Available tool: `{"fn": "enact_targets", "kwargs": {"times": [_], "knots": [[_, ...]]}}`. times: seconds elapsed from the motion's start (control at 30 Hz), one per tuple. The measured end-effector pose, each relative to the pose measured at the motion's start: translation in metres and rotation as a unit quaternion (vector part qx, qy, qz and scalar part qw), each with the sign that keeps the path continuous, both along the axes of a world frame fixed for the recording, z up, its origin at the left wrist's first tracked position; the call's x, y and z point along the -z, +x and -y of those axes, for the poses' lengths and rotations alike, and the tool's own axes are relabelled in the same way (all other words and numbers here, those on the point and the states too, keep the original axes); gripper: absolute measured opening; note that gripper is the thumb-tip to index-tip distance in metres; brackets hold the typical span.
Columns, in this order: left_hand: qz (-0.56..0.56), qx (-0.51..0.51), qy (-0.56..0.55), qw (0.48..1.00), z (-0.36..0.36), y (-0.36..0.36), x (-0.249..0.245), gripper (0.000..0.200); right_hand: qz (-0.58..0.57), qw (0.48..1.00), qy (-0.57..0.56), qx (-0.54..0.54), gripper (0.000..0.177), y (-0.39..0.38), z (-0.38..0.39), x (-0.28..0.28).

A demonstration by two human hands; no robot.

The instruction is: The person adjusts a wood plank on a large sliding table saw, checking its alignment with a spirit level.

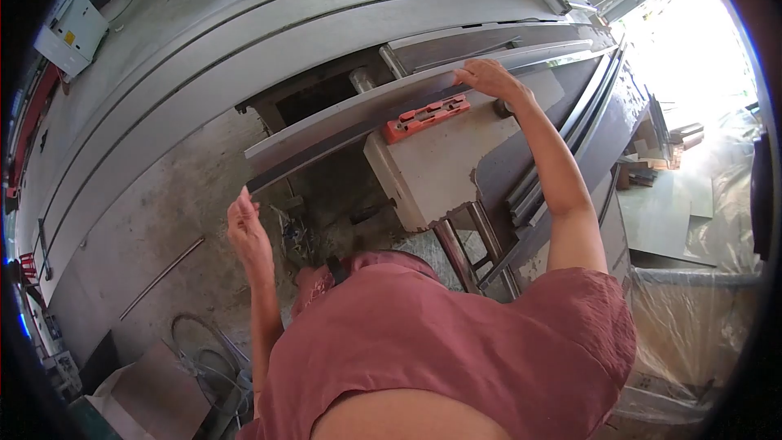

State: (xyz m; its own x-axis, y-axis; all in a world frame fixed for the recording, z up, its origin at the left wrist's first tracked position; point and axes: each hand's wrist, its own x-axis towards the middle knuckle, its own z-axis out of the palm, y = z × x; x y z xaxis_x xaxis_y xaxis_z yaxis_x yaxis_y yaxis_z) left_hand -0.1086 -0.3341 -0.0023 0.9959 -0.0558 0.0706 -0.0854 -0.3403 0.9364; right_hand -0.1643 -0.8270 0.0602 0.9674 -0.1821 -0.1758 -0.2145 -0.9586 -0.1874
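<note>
A long metal strip [350, 118], bent lengthwise with a pale grey upper face and a dark lower edge, runs slantwise in front of me. My left hand [251, 236] is at its near left end, fingertips closed at the corner. Farther along, my right hand [491, 80] has its fingers curled over the strip's upper edge. A red slotted block [428, 118] lies just below the strip, on a worn cream machine housing [432, 167]. Close to my right wrist sits a small dark round knob [503, 107].
Several dark metal lengths [578, 122] lie stacked at the right. A large grey slotted bed [285, 20] curves across the back. A thin rod [161, 279] and coiled hoses [213, 350] are on the floor at left. Clear plastic sheeting [684, 318] hangs at right.
</note>
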Motion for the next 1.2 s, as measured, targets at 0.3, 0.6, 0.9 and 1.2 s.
{"fn": "enact_targets", "kwargs": {"times": [0.3, 0.6, 0.9, 1.2], "knots": [[-0.036, 0.064, 0.009, 0.997, 0.034, -0.003, 0.0, 0.052, 0.007, 1.0, -0.019, 0.023, 0.046, -0.012, 0.041, 0.002], [-0.042, 0.076, -0.013, 0.996, 0.063, -0.006, -0.001, 0.048, 0.005, 0.998, -0.047, 0.034, 0.043, -0.022, 0.071, 0.011], [-0.025, 0.15, 0.015, 0.988, 0.101, -0.008, -0.007, 0.052, 0.051, 0.991, -0.049, 0.114, 0.04, -0.045, 0.097, 0.027], [0.015, 0.226, 0.034, 0.973, 0.137, -0.006, -0.005, 0.048, 0.17, 0.971, -0.047, 0.162, 0.036, -0.061, 0.082, 0.037]]}}
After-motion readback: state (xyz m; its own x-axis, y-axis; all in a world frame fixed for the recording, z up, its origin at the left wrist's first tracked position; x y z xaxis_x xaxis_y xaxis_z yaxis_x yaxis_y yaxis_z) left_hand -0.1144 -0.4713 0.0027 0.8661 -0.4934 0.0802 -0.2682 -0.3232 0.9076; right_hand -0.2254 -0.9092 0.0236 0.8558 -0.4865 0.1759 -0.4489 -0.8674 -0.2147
